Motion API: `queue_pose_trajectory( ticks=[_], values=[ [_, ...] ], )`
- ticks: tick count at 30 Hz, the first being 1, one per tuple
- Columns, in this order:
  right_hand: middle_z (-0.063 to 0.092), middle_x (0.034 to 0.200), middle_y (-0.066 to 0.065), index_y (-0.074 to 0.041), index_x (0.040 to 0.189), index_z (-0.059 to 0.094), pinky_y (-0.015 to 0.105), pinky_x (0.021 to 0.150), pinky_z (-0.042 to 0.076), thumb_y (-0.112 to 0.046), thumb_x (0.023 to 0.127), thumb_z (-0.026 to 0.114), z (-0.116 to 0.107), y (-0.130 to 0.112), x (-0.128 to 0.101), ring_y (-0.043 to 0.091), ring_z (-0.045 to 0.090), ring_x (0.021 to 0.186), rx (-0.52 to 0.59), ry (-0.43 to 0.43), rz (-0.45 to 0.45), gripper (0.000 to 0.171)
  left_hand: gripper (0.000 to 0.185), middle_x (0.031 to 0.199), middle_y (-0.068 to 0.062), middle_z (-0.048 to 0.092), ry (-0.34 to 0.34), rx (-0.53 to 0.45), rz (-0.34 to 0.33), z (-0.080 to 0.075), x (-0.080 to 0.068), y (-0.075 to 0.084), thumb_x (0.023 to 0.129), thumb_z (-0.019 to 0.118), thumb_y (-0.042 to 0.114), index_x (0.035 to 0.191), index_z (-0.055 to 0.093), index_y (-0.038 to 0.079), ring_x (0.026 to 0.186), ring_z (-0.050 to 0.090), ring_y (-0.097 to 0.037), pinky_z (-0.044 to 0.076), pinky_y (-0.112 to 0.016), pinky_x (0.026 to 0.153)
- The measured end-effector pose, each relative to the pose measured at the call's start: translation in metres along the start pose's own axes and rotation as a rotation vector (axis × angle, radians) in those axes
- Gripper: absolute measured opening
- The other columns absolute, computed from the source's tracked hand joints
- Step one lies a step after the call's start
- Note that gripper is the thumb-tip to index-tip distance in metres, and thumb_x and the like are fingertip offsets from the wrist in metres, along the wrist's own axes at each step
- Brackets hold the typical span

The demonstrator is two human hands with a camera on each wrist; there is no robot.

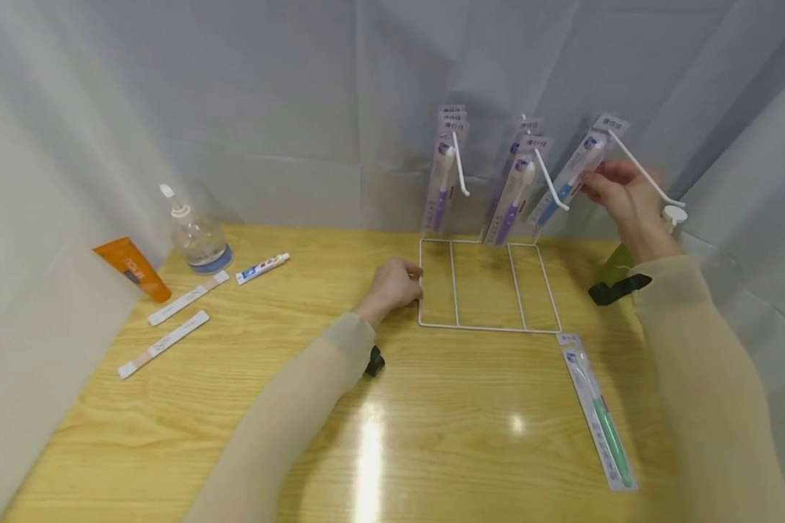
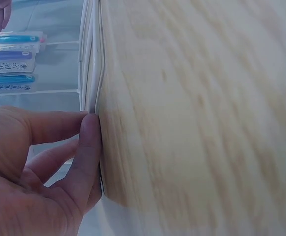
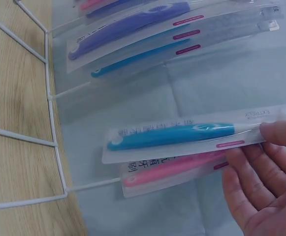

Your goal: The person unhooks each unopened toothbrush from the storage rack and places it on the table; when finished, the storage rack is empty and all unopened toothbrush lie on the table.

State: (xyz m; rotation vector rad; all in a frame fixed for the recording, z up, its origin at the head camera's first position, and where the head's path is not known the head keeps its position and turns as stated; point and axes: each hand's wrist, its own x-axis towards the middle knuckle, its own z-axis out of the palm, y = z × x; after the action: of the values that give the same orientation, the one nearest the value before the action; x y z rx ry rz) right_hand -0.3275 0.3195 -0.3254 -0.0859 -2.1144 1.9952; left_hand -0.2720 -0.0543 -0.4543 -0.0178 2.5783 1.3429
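Note:
My right hand (image 1: pixel 631 200) pinches a packaged blue toothbrush (image 1: pixel 552 205) whose card is up on the right hook of a white wire display rack (image 1: pixel 490 328). In the right wrist view the thumb lies on the front of this pack, with fingers at its back edge. A packaged pink toothbrush (image 3: pixel 172 169) hangs just behind it. At the rack's left side my left hand (image 1: pixel 392 283) pinches the base wire between thumb and fingers. Packaged purple toothbrushes hang in front on the left hook (image 1: pixel 459 163) and the middle hook (image 1: pixel 549 178), with more packs behind them.
A packaged green toothbrush (image 1: pixel 608 436) lies on the table, front right. Behind my right wrist stands a green bottle (image 1: pixel 615 265) with a white top. Leftward are a pump bottle (image 1: pixel 199 243), an orange tube (image 1: pixel 134 269), a small toothpaste tube (image 1: pixel 262 268) and two slim packets (image 1: pixel 163 345).

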Motion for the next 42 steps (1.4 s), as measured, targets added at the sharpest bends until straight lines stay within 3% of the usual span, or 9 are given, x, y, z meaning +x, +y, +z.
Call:
queue_pose_trajectory(
  ticks=[7,11,16,20,25,29,33,38,42],
  values=[
    [0.083,0.082,-0.010,-0.015,0.095,0.078,0.017,0.071,0.069,0.001,0.099,0.079,-0.009,0.001,-0.008,0.004,0.080,0.070,0.097,0.036,-0.036,0.017,0.054,0.125,-0.021,0.084,-0.016,-0.013,-0.013,-0.002,-0.001,0.002,0.088,0.075,-0.005,0.141,0.076,0.001,0.066,0.074,-0.011,0.069,-0.022,0.067],
    [0.085,0.082,-0.007,-0.011,0.095,0.081,0.018,0.070,0.070,0.002,0.098,0.080,-0.019,-0.001,-0.021,0.006,0.081,0.069,0.129,0.072,-0.052,0.013,0.054,0.116,-0.018,0.086,0.002,-0.009,-0.014,0.004,0.016,-0.010,0.083,0.074,-0.005,0.136,0.079,0.003,0.062,0.073,-0.012,0.067,-0.023,0.061],
    [0.084,0.079,-0.007,-0.010,0.094,0.080,0.019,0.064,0.069,0.004,0.100,0.076,-0.033,0.003,-0.048,0.007,0.080,0.065,0.114,0.056,-0.080,0.016,0.056,0.121,-0.016,0.086,-0.017,-0.004,-0.030,0.007,0.027,-0.017,0.081,0.077,-0.004,0.137,0.079,0.005,0.065,0.075,-0.013,0.068,-0.025,0.062],
    [0.085,0.080,-0.007,-0.014,0.097,0.080,0.022,0.061,0.069,0.009,0.100,0.073,-0.046,0.012,-0.077,0.009,0.080,0.064,0.073,-0.065,-0.035,0.024,0.058,0.127,-0.017,0.085,-0.005,0.010,-0.030,0.006,0.024,-0.016,0.080,0.077,-0.004,0.138,0.079,0.005,0.066,0.077,-0.013,0.068,-0.024,0.062],
    [0.085,0.087,-0.012,-0.024,0.104,0.077,0.026,0.068,0.072,0.000,0.107,0.071,-0.059,0.027,-0.111,0.009,0.081,0.071,-0.208,-0.334,0.161,0.025,0.055,0.134,-0.021,0.082,-0.008,-0.012,-0.010,-0.004,0.000,-0.002,0.087,0.075,-0.006,0.141,0.076,0.003,0.072,0.079,-0.015,0.069,-0.022,0.066],
    [0.084,0.088,-0.011,-0.011,0.124,0.068,0.030,0.071,0.073,-0.004,0.107,0.072,-0.058,0.047,-0.133,0.010,0.080,0.073,-0.363,-0.509,0.298,0.018,0.053,0.133,-0.021,0.082,0.005,-0.006,0.008,-0.007,-0.005,0.000,0.089,0.074,-0.006,0.141,0.076,0.002,0.073,0.078,-0.014,0.068,-0.019,0.065],
    [0.083,0.086,-0.006,0.009,0.145,0.053,0.028,0.068,0.072,-0.006,0.105,0.074,-0.054,0.064,-0.153,0.008,0.077,0.071,-0.401,-0.635,0.415,0.047,0.053,0.132,-0.023,0.082,0.009,-0.017,0.000,-0.007,-0.003,0.000,0.087,0.074,-0.006,0.139,0.077,0.000,0.068,0.077,-0.013,0.068,-0.021,0.064],
    [0.080,0.079,-0.003,0.014,0.147,0.049,0.025,0.063,0.070,-0.009,0.104,0.076,-0.047,0.082,-0.171,0.007,0.076,0.067,-0.402,-0.780,0.476,0.057,0.054,0.133,-0.023,0.081,0.003,-0.015,-0.002,-0.008,-0.001,-0.001,0.087,0.073,-0.005,0.140,0.076,0.001,0.071,0.080,-0.014,0.070,-0.022,0.067],
    [0.079,0.075,-0.001,0.016,0.146,0.049,0.024,0.060,0.068,-0.008,0.101,0.078,-0.042,0.090,-0.181,0.008,0.076,0.064,-0.417,-0.792,0.484,0.058,0.053,0.132,-0.022,0.082,0.006,-0.008,0.018,-0.009,-0.003,-0.002,0.087,0.073,-0.004,0.139,0.077,0.002,0.071,0.079,-0.013,0.068,-0.020,0.066]
  ],
)
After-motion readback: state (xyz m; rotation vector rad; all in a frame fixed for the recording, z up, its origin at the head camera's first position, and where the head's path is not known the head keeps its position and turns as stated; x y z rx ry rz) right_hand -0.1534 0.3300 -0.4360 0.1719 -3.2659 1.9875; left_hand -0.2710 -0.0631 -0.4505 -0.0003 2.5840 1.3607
